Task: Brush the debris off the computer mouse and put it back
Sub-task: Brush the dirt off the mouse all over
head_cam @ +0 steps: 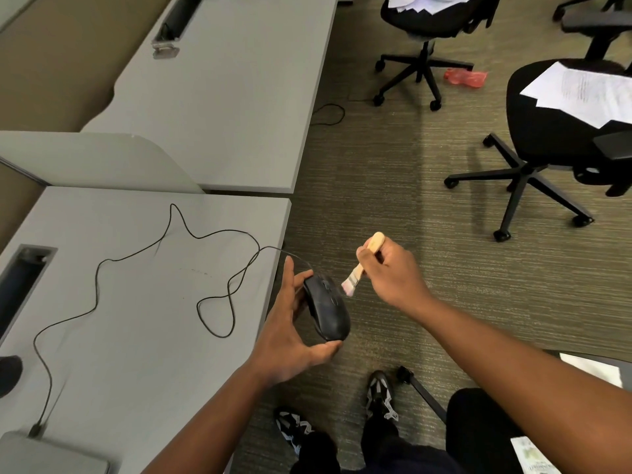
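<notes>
My left hand (pixel 289 331) holds a black wired computer mouse (pixel 327 309) just off the right edge of the grey desk (pixel 136 336), above the carpet, thumb under its rear and fingers along its left side. Its black cable (pixel 191 234) loops back over the desk to a plug at the lower left. My right hand (pixel 393 273) grips a small wooden-handled brush (pixel 362 265). The pale bristles point down-left and touch the mouse's front right edge.
A second grey desk (pixel 222 97) lies beyond a low divider (pixel 102 155). Two black office chairs (pixel 547 138) with papers on their seats stand on the carpet to the right. A red plastic item (pixel 465 78) lies on the floor. My shoes (pixel 379 395) are below.
</notes>
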Tool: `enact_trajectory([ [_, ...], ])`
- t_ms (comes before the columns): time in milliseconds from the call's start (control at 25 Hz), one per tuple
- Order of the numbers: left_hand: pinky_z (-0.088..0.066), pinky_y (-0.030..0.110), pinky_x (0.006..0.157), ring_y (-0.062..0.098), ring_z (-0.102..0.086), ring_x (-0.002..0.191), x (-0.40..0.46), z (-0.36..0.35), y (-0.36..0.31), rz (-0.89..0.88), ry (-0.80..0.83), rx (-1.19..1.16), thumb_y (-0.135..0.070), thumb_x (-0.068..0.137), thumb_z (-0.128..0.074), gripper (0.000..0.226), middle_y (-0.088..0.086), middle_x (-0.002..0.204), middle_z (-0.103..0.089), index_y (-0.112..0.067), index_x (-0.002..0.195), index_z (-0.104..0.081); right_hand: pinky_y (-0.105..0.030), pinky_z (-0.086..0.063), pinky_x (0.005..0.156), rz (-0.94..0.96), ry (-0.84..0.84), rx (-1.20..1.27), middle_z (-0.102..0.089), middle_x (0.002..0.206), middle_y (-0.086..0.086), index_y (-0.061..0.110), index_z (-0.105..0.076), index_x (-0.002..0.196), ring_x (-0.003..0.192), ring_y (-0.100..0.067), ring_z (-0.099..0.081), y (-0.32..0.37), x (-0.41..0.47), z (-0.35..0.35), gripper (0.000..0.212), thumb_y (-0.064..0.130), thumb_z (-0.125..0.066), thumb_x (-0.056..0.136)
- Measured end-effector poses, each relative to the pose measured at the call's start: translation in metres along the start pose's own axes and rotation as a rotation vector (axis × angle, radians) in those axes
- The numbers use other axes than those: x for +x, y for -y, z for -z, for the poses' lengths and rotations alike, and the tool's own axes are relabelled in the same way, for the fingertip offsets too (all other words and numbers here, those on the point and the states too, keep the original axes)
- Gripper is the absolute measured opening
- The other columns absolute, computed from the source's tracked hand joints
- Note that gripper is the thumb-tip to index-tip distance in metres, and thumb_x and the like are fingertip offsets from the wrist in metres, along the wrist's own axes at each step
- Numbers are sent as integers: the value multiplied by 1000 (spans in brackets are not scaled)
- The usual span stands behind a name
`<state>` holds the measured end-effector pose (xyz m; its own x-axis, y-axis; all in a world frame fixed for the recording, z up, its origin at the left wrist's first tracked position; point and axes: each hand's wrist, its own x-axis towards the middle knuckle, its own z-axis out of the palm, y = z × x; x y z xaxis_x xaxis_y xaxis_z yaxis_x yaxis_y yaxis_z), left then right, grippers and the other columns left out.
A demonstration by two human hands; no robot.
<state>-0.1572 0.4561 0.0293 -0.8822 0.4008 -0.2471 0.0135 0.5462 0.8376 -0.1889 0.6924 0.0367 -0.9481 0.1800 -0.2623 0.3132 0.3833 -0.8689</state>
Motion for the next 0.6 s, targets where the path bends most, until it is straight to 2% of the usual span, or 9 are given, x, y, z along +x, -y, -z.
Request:
enact_trajectory([
  [80,-38,47,123,11,-42,149,2,0,0,-6,-14,5,-25,66,-100,148,-13,160,-39,-34,166,9,-29,-41,52,9,94,-119,-60,62,8,23,-63,93,49,-5,-50,0,-3,-2,23,40,-52,105],
  [160,-39,49,123,13,-42,150,3,-1,1,-4,-20,-1,-28,66,-100,147,-13,160,-39,-33,166,8,-27,-39,54,-7,182,-135,-60,64,9,23,-65,97,48,-1,-48,-1,-7,-4,24,41,-51,105],
  [240,-38,49,123,13,-42,150,4,-2,-1,1,-20,-7,-30,65,-99,147,-13,160,-39,-29,167,7,-39,-54,64,-73,273,-38,-72,78,-3,21,-69,103,64,-13,-65,-1,-10,-8,28,43,-52,105],
  [280,-37,49,123,12,-42,150,4,-3,-1,3,-19,-8,-31,65,-99,147,-14,159,-39,-27,167,7,-49,-60,76,-132,304,39,-77,91,-9,19,-70,105,81,-24,-73,-1,-10,-10,30,44,-53,104],
  [320,-37,47,124,11,-42,150,4,-4,-2,5,-18,-8,-31,65,-98,146,-16,159,-40,-25,167,6,-54,-60,87,-187,327,124,-78,102,-11,19,-70,108,94,-29,-74,-2,-11,-12,29,42,-54,104],
  [360,-37,45,124,9,-41,150,4,-4,-3,7,-17,-6,-32,65,-98,145,-17,159,-39,-25,167,6,-53,-60,92,-228,345,203,-78,106,-8,20,-70,110,99,-26,-74,-1,-12,-12,25,38,-54,105],
  [480,-35,42,125,5,-35,153,2,-4,-4,9,1,-4,-38,65,-97,141,-16,165,-32,-32,167,-1,-41,-61,87,-262,359,317,-77,107,-2,22,-69,113,90,-12,-73,0,-14,-10,20,31,-53,107],
  [600,-39,40,123,4,-36,151,0,-2,-5,-1,16,15,-40,64,-97,131,-15,164,-32,-30,166,-16,-38,-61,82,-262,348,329,-78,107,-2,22,-70,114,89,-14,-74,0,-18,-9,20,31,-54,106],
])
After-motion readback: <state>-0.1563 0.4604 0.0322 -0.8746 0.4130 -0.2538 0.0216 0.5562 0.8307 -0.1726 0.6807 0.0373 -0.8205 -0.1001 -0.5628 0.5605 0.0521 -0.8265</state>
